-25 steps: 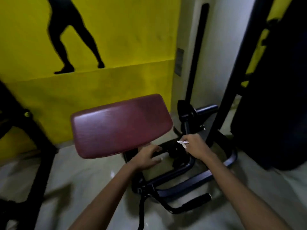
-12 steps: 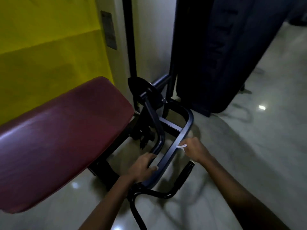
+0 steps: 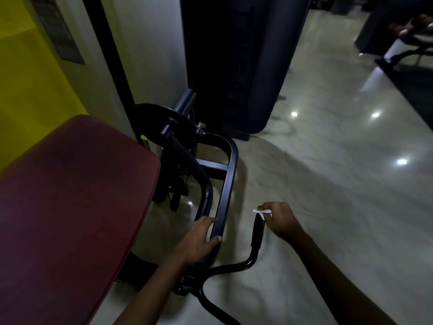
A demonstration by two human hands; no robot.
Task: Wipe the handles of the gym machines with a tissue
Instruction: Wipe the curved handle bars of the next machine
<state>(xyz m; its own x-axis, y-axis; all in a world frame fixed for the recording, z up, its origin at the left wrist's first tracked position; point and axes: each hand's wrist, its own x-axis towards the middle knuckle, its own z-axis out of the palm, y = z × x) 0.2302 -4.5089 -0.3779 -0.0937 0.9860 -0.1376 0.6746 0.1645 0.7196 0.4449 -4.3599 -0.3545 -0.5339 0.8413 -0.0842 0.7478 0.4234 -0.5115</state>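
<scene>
My right hand pinches a small white tissue and holds it at the top end of a black padded handle that stands low on the machine. My left hand is wrapped around the dark blue frame bar of the same machine, just left of that handle. The handle's curved black stem runs down to a joint near my left wrist.
A maroon padded rest fills the lower left. A tall dark weight-stack cover stands behind the frame. A yellow wall is at left. Glossy pale floor spreads to the right, with another machine at the far right.
The view has swung right and down. My right hand with the tissue has moved off the frame bar to the top of the black handle. My left hand keeps hold of the frame bar.
</scene>
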